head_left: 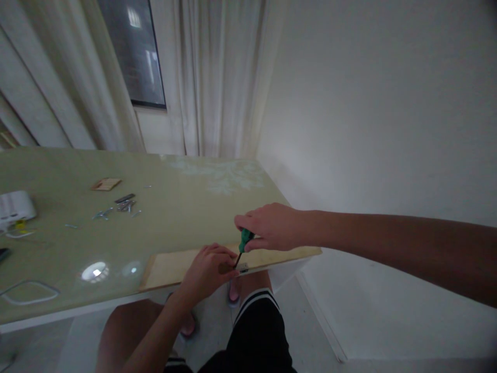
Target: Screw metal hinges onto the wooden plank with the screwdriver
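Note:
My right hand (274, 226) is wrapped round the green handle of a screwdriver (246, 240), its dark shaft slanting down and to the left. The tip meets a small metal hinge (243, 267) at the near edge of a pale wooden board (174, 265). Close against the tip, my left hand (212, 267) rests on the board with its thumb and fingers drawn together. What those fingers pinch, if anything, is hidden. The board lies flat along the table's front edge.
On the greenish table (186, 207) lie loose screws (103, 213), metal pieces (125, 199) and a small wooden piece (106, 184). A white device (16, 208) and a white cable loop (31, 292) are at the left. A white wall (380, 129) borders the right side.

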`<move>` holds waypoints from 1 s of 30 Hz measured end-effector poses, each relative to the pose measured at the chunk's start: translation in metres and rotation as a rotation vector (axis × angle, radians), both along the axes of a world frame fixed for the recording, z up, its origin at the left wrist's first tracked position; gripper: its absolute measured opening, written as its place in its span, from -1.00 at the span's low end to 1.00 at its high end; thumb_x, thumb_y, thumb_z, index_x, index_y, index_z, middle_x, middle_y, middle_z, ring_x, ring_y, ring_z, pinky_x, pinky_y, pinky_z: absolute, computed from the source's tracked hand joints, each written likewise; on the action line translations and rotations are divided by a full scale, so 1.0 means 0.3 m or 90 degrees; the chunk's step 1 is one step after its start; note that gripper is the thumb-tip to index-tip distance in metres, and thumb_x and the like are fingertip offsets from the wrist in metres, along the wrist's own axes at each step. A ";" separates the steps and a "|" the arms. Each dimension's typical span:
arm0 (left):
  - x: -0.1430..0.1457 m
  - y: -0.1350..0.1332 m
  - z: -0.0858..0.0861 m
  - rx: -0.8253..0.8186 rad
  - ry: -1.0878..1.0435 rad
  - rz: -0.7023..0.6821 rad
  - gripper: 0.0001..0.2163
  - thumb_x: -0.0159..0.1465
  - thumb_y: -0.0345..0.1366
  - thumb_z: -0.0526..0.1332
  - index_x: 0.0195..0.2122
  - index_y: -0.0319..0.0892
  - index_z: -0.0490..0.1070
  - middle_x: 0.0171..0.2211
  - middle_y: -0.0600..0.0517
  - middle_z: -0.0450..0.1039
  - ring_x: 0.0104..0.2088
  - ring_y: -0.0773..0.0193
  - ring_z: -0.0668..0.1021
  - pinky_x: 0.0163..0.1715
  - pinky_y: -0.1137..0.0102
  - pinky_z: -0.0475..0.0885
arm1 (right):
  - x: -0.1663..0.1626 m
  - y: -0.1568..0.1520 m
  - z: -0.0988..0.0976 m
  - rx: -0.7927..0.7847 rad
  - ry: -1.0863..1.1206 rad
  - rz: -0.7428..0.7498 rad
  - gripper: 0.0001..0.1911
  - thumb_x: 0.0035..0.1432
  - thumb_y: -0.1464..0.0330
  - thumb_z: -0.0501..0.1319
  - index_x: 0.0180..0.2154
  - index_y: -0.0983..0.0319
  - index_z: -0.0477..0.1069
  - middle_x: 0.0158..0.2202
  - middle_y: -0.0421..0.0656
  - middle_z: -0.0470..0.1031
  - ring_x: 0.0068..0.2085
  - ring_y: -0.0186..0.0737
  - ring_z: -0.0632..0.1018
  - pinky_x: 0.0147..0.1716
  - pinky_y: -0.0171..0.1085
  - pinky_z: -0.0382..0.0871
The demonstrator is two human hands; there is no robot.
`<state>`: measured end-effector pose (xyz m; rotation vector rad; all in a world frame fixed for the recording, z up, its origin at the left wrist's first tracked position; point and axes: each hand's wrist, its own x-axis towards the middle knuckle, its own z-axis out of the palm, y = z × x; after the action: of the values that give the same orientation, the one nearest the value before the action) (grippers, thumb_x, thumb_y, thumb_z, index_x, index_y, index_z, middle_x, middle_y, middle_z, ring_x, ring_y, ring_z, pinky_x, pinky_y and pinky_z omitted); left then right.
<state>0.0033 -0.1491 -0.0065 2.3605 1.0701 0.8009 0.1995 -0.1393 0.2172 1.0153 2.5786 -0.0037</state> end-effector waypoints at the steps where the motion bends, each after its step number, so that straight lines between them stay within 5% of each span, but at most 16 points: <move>1: 0.000 -0.001 0.001 0.000 0.004 0.004 -0.93 0.22 -0.22 0.48 -0.30 -0.02 0.64 -0.08 0.05 0.68 -0.05 0.09 0.62 0.03 0.19 0.42 | 0.001 -0.001 -0.004 -0.012 0.007 0.046 -0.58 0.38 0.06 0.23 0.09 0.21 0.42 -0.07 0.03 0.66 -0.13 -0.02 0.66 -0.35 -0.26 0.29; 3: 0.001 -0.002 0.003 -0.003 0.011 0.013 -0.92 0.21 -0.23 0.48 -0.30 -0.01 0.63 -0.10 0.06 0.68 -0.06 0.10 0.62 0.02 0.19 0.42 | -0.002 -0.004 -0.017 0.002 0.012 0.055 -0.55 0.39 0.02 0.20 0.10 0.21 0.41 -0.12 0.03 0.66 -0.16 -0.01 0.66 -0.36 -0.26 0.29; 8: -0.002 -0.002 0.001 -0.007 -0.003 0.003 -0.93 0.22 -0.24 0.47 -0.30 -0.02 0.63 -0.08 0.07 0.68 -0.05 0.11 0.62 0.04 0.20 0.41 | -0.015 -0.006 -0.027 0.062 -0.009 -0.147 -0.32 0.36 -0.18 0.06 -0.08 0.31 0.52 -0.21 0.15 0.65 -0.20 0.09 0.67 -0.37 -0.20 0.31; 15: -0.002 0.000 0.005 -0.001 0.017 0.011 -0.92 0.22 -0.21 0.47 -0.31 -0.02 0.64 -0.17 0.05 0.68 -0.11 0.10 0.62 -0.01 0.21 0.42 | -0.019 -0.001 -0.015 0.003 0.031 0.114 -0.58 0.40 0.04 0.21 0.07 0.21 0.42 -0.06 0.02 0.65 -0.11 0.00 0.66 -0.37 -0.26 0.27; 19: -0.002 -0.001 0.012 -0.014 0.015 0.006 -0.94 0.24 -0.21 0.45 -0.31 -0.02 0.64 -0.11 0.06 0.69 -0.08 0.10 0.63 0.02 0.18 0.42 | -0.018 0.006 -0.045 0.092 0.011 -0.070 -0.39 0.40 -0.12 0.07 -0.09 0.30 0.52 -0.23 0.12 0.66 -0.21 0.08 0.67 -0.39 -0.22 0.29; 22: -0.004 -0.003 0.014 -0.018 0.004 -0.001 -0.94 0.24 -0.22 0.45 -0.31 -0.02 0.64 -0.09 0.05 0.69 -0.06 0.09 0.63 0.04 0.18 0.42 | -0.007 0.014 -0.041 0.064 0.020 -0.140 -0.35 0.37 -0.17 0.06 -0.12 0.29 0.54 -0.22 0.14 0.66 -0.21 0.08 0.66 -0.39 -0.22 0.27; 26: -0.006 -0.007 0.017 -0.016 0.014 0.007 -0.92 0.22 -0.22 0.48 -0.30 -0.02 0.63 -0.12 0.06 0.68 -0.07 0.10 0.62 0.02 0.19 0.41 | 0.002 0.014 -0.013 -0.050 0.071 0.019 -0.55 0.34 0.04 0.28 0.09 0.18 0.40 -0.07 -0.01 0.66 -0.16 -0.06 0.64 -0.38 -0.29 0.22; 30: -0.006 -0.007 0.018 -0.017 0.035 0.017 -0.91 0.22 -0.19 0.48 -0.31 -0.02 0.63 -0.17 0.07 0.67 -0.10 0.10 0.62 -0.01 0.18 0.41 | -0.004 0.017 -0.028 0.033 0.028 0.064 -0.52 0.38 -0.04 0.18 0.02 0.23 0.45 -0.21 0.03 0.67 -0.21 0.00 0.65 -0.39 -0.26 0.18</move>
<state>0.0016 -0.1513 -0.0010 2.3632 1.1299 0.7300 0.1985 -0.1342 0.2087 0.9113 2.6805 0.0680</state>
